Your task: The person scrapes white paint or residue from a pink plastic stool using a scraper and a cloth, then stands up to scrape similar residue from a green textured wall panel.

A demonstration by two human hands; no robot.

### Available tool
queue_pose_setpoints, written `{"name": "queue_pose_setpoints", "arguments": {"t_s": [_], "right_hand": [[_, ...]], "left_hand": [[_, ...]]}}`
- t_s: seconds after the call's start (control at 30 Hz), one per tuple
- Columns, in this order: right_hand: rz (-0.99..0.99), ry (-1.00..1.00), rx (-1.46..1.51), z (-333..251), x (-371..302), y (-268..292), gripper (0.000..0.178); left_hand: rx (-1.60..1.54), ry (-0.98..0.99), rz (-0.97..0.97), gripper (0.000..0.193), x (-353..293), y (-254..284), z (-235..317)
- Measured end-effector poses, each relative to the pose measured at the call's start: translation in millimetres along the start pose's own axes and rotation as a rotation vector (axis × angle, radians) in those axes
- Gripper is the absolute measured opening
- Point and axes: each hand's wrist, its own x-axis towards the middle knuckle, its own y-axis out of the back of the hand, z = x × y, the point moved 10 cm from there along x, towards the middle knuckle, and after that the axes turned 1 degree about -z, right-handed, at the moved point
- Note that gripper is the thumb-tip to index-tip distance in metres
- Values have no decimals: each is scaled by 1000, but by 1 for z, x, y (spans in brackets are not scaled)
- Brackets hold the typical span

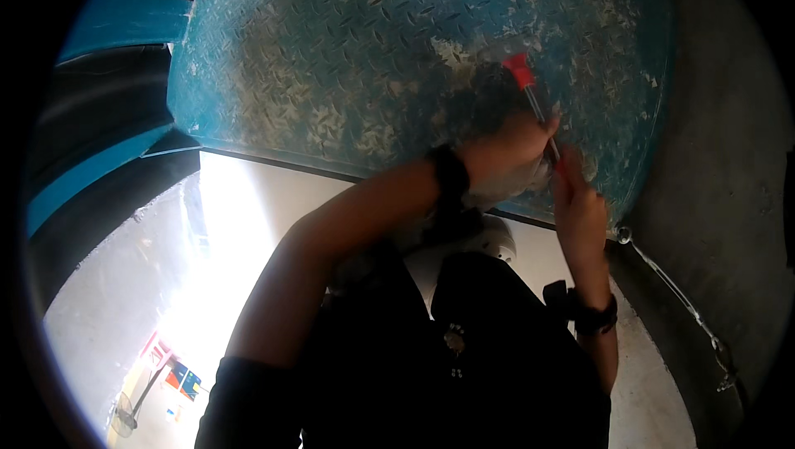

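Note:
Both of my hands are on a scraper [517,72] with a red head, a thin metal shaft and a red grip. Its head rests against a worn blue diamond-plate metal surface [348,43], where the paint is patchy and scuffed. Higher on the shaft, my left hand [523,139] closes round the metal, a dark band on its wrist. Lower down, my right hand [580,216] wraps the red grip. The blade edge beyond the red head is blurred. A pale object [526,182] below my left hand is too dim to name.
Blue metal steps [124,23] curve along the left. A grey wall [729,118] stands at the right, with a metal cable [671,279] hanging from a ring near the plate's corner. Glaring light covers the lower left, where a fan [124,416] and a pink stool [156,351] show.

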Motion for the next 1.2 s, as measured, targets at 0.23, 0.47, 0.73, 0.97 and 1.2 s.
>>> {"name": "queue_pose_setpoints", "arguments": {"t_s": [0.23,0.47,0.73,0.97,1.2], "right_hand": [[43,-17,60,-3,-7,-2,33],[42,37,-12,-15,-3,16,32],[15,24,-68,-13,-7,7,35],[-54,-94,-91,7,-11,-3,37],[117,89,79,-19,11,-1,37]], "left_hand": [[-264,64,61,41,-8,2,-6],[-235,-48,-25,40,21,-12,-12],[-406,-75,85,49,21,-14,-27],[-423,-116,41,34,17,-19,-15],[-335,50,31,46,6,17,0]]}}
